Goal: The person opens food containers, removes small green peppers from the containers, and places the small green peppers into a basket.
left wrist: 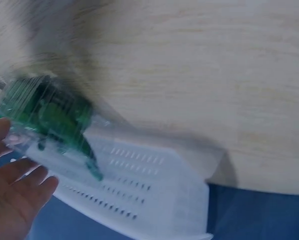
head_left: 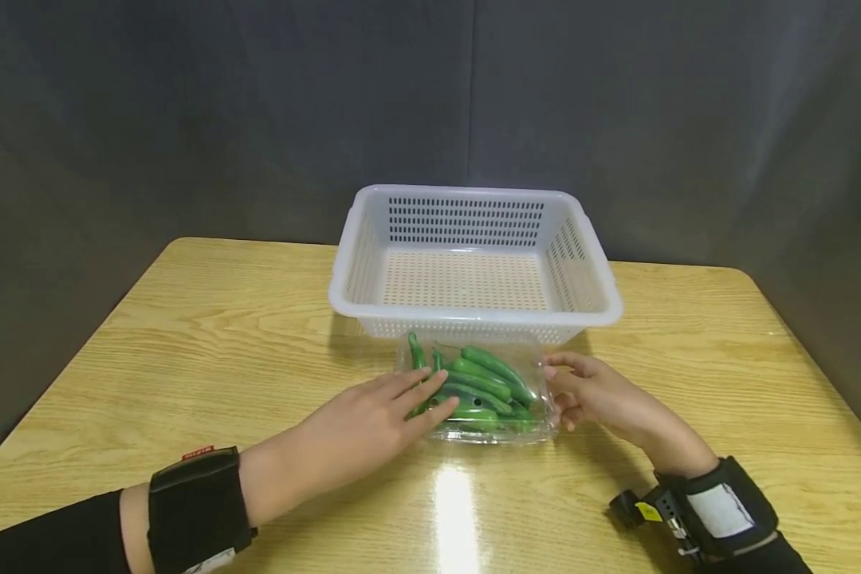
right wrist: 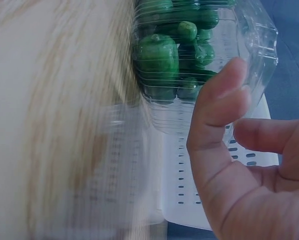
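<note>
A clear plastic box (head_left: 534,375) lies on the table with several long green peppers (head_left: 481,383) inside; they show through its lid in the head view. My left hand (head_left: 362,422) reaches over the box's left part, its fingers extended and spread on the lid. At the right end, my right hand (head_left: 603,395) has its thumb and bent fingers at the box's edge. Close up in the right wrist view, the thumb and forefinger of that hand (right wrist: 239,165) pinch the clear rim. In the left wrist view the box is blurred beside my left hand (left wrist: 19,195).
Right behind the box stands a white perforated plastic basket (head_left: 473,313), with nothing in it. Both rest on a wood-grain table (head_left: 222,335). A dark grey curtain (head_left: 258,119) hangs beyond the table's far edge.
</note>
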A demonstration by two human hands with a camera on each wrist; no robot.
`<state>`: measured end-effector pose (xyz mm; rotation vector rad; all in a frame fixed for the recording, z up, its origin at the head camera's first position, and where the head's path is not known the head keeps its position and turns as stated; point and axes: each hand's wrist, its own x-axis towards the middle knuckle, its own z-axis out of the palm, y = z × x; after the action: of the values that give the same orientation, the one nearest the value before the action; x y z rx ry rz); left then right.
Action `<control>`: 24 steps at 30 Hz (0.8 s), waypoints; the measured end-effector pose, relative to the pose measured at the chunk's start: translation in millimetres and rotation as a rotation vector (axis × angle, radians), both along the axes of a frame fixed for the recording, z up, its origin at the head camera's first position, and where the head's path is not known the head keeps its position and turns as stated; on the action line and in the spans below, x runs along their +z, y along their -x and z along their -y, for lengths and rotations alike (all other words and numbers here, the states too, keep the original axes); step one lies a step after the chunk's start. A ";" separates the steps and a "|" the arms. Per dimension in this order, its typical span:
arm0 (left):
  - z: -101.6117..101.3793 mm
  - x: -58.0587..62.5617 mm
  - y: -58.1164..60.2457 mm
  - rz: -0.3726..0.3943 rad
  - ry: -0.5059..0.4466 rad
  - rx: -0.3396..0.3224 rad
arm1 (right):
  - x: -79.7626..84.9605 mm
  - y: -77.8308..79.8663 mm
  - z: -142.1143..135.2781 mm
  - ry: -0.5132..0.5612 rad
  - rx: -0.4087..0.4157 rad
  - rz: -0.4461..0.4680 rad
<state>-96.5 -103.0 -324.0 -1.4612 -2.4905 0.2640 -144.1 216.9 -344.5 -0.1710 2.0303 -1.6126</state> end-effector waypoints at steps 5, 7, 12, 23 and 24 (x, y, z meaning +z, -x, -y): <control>-4.1 2.6 -3.7 -0.116 0.097 -0.014 | -0.4 0.7 -0.8 -0.005 0.002 0.003; -5.7 2.4 -4.2 -0.163 0.110 -0.024 | -0.6 0.9 -0.8 -0.007 0.007 0.001; -6.3 1.3 -5.9 -0.228 0.142 -0.035 | -0.5 1.2 -0.7 -0.008 0.009 -0.005; -8.1 4.1 -7.3 -0.414 0.286 -0.097 | 1.0 0.5 0.0 -0.012 0.024 -0.016; -8.2 4.4 -7.6 -0.419 0.288 -0.097 | 1.2 0.6 -0.1 -0.011 0.028 -0.018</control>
<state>-88.8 -94.8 -319.5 -1.4413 -2.1019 0.8444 -144.7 217.0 -343.3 -0.2091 2.0409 -1.5884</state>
